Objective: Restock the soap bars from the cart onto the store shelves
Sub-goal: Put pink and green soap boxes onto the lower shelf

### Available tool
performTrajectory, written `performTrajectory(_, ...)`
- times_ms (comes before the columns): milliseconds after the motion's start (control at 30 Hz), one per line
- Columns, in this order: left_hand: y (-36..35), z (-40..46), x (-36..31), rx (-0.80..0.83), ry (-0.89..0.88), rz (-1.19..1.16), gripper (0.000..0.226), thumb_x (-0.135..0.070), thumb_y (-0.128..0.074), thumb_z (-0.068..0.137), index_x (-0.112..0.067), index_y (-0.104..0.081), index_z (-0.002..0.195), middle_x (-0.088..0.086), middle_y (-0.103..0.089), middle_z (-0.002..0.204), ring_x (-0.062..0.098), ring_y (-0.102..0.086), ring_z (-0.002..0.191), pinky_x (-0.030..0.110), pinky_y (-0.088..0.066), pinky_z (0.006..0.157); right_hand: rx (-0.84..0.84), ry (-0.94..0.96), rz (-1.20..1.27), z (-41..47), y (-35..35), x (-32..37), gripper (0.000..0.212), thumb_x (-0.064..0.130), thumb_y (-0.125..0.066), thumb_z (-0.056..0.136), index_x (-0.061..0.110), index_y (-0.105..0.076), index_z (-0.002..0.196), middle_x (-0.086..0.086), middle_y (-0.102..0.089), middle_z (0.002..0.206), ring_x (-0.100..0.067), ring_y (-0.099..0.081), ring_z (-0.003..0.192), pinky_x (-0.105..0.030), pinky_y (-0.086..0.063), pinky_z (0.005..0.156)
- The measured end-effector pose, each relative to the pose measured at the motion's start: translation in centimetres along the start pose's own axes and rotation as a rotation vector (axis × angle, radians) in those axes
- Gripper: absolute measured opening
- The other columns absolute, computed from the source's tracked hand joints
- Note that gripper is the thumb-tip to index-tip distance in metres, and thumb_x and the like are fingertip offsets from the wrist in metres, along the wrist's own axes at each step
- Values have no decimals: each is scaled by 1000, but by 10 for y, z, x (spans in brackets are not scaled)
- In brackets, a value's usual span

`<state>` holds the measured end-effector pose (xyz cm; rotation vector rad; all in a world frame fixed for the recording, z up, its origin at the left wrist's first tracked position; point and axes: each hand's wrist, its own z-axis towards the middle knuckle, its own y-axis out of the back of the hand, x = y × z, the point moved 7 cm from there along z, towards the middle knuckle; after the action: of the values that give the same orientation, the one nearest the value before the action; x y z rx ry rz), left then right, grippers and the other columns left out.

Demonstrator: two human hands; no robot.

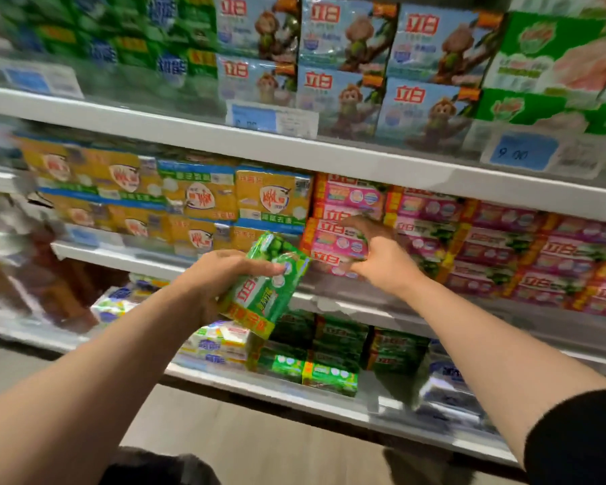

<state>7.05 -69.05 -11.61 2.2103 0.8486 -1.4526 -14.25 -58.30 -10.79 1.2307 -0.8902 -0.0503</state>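
My left hand (221, 274) holds a green soap pack (270, 285) tilted in front of the middle shelf. My right hand (375, 253) grips a pink soap pack (333, 243) at the left end of the pink stack on the middle shelf (504, 302). More green soap packs (329, 351) lie on the shelf below. The cart is out of view.
Yellow soap packs (203, 201) fill the middle shelf's left part. Blue monkey-print packs (347, 64) and green boxes (557, 64) stand on the upper shelf with price tags (525, 152). White and blue packs (217, 341) sit low left. Brown floor (259, 432) lies below.
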Motion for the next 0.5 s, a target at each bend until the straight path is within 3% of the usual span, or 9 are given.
performTrajectory(67, 0, 3, 5, 65, 88, -22, 57, -23, -79, 53, -4, -67, 106, 16, -73, 89, 26, -69, 67, 34, -56, 60, 72, -105, -44, -2, -6, -10, 32, 37, -67, 87, 12, -56, 104, -5, -57, 81, -15, -51, 65, -29, -37, 54)
performTrajectory(133, -1, 7, 6, 111, 113, -25, 55, -22, -76, 56, -5, -67, 107, 14, -73, 91, 24, -70, 68, 33, -56, 59, 114, -97, -79, -2, -10, -17, 28, 40, -65, 87, 23, -55, 108, -1, -58, 82, -13, -51, 66, -27, -36, 54)
performTrajectory(167, -2, 8, 6, 128, 104, -23, 53, -20, -76, 57, -4, -66, 107, 14, -73, 91, 23, -70, 67, 31, -55, 56, 122, -69, -84, -1, -11, -18, 27, 41, -66, 86, 32, -56, 110, 0, -61, 87, -14, -55, 71, -26, -41, 58)
performTrajectory(233, -1, 11, 4, 149, 77, 4, 51, -15, -74, 58, -1, -65, 107, 14, -73, 90, 23, -70, 67, 29, -55, 55, 103, -12, -60, -4, -13, -16, 36, 43, -68, 82, 42, -55, 116, 1, -64, 113, -17, -60, 96, -30, -51, 81)
performTrajectory(300, -1, 13, 2, 163, 54, 33, 42, -10, -72, 59, 0, -65, 100, 14, -72, 86, 23, -70, 66, 30, -54, 57, 84, 27, -56, -4, -13, -16, 52, 41, -68, 82, 41, -49, 131, 9, -54, 133, -15, -52, 119, -34, -45, 98)
performTrajectory(400, -6, 14, 2, 200, 51, 84, 36, -7, -70, 60, 1, -66, 94, 17, -70, 90, 26, -68, 73, 40, -56, 76, 106, 75, -149, -11, -17, -13, 47, 32, -60, 91, 28, -48, 137, 14, -43, 139, -7, -42, 126, -23, -35, 101)
performTrajectory(500, -12, 14, 2, 219, 53, 133, 40, -3, -76, 55, 1, -69, 94, 20, -70, 97, 31, -66, 86, 49, -47, 96, 87, 163, -336, -20, -19, -2, 31, 25, -48, 99, 21, -54, 129, -1, -38, 151, -17, -32, 138, -25, -27, 105)
